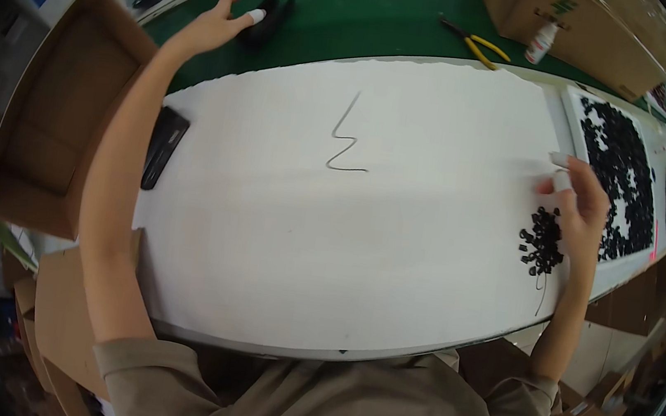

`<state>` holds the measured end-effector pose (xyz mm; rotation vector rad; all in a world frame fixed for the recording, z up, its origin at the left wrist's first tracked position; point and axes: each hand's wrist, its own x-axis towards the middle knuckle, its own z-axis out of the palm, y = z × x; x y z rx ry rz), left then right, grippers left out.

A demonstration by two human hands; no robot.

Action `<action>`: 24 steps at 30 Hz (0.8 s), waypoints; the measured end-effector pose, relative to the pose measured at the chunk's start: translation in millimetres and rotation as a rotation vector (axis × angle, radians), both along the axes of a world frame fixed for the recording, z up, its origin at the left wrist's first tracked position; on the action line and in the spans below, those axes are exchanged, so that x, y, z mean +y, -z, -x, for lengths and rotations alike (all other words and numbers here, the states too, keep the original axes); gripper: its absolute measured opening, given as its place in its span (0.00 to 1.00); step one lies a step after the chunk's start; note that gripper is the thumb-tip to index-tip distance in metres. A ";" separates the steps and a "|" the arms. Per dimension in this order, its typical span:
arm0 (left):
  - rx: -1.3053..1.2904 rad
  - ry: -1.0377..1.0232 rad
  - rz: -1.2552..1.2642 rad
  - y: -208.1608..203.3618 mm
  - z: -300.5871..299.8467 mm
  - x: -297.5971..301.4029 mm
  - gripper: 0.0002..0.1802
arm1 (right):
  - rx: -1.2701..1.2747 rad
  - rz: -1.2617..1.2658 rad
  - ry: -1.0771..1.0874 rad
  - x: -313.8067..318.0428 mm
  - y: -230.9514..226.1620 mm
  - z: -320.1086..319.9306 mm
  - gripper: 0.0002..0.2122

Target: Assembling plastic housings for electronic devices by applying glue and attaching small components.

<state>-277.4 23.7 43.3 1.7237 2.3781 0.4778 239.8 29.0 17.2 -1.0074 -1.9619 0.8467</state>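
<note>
My left hand (216,26) reaches to the far left, fingers spread, with a white cover on one fingertip. That fingertip is at a black forked object (267,24), whose kind I cannot make out. On the right, my right hand (582,199) hovers with thumb and finger apart, white covers on their tips and nothing visible between them. Just below it lies a heap of small black pieces (542,244), and a thin dark strand (541,296) trails from the heap. A thin dark zigzag line, like bent wire (345,138), is on the white sheet (303,246).
A white tray (571,112) of many black pieces stands at the right. Yellow-handled pliers (477,47), a small white bottle (542,44) and a cardboard box (587,31) are at the back. An open carton (54,107) and a flat black case (165,147) flank my left arm.
</note>
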 end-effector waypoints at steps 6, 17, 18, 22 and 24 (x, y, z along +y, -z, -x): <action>0.415 0.052 0.653 -74.6 -35.9 -100.6 0.53 | 0.086 -0.029 0.111 8.1 -1.5 -32.8 0.12; 0.434 -0.195 0.598 -14.7 9.7 -195.4 0.67 | 0.104 -0.042 -0.049 -1.8 -8.6 -23.4 0.13; 0.348 -0.156 0.458 -6.2 15.0 -193.3 0.66 | 0.105 -0.043 -0.047 -4.6 -8.9 -22.4 0.13; 0.135 -0.110 0.211 0.6 15.5 -191.3 0.63 | 0.080 -0.055 -0.103 -12.6 -5.5 -24.9 0.14; 0.197 -0.037 0.224 -7.9 -11.3 -186.9 0.62 | 0.086 -0.053 -0.106 -15.8 -2.9 -30.7 0.14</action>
